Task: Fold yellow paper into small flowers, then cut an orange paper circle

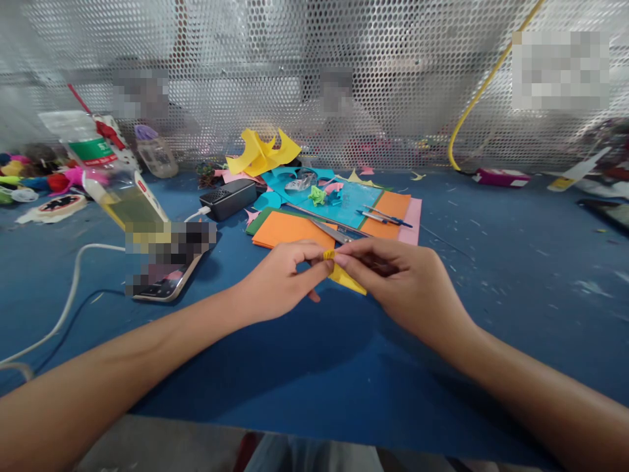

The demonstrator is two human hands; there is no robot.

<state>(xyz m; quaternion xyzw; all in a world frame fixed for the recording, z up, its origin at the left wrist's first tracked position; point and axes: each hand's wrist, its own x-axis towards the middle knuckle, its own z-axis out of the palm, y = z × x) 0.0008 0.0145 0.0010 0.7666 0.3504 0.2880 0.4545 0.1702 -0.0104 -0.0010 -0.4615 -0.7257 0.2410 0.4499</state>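
A small piece of yellow paper (348,278) is pinched between my two hands, above the blue table. Its upper end looks pleated, while a flat pointed part slants down to the right. My left hand (285,278) grips the pleated end between thumb and forefinger. From the other side, my right hand (398,278) pinches the same paper, with its lower fingers curled and partly hidden. Just beyond the hands lie orange paper sheets (289,229) and a pair of scissors (331,231), whose handles are mostly hidden.
Blue paper (351,200), yellow cut scraps (265,154) and a compass (386,216) lie further back. At left are a propped phone (170,278) with a white cable, a black box (228,198) and a bottle (93,147). A perforated metal screen (403,85) stands behind.
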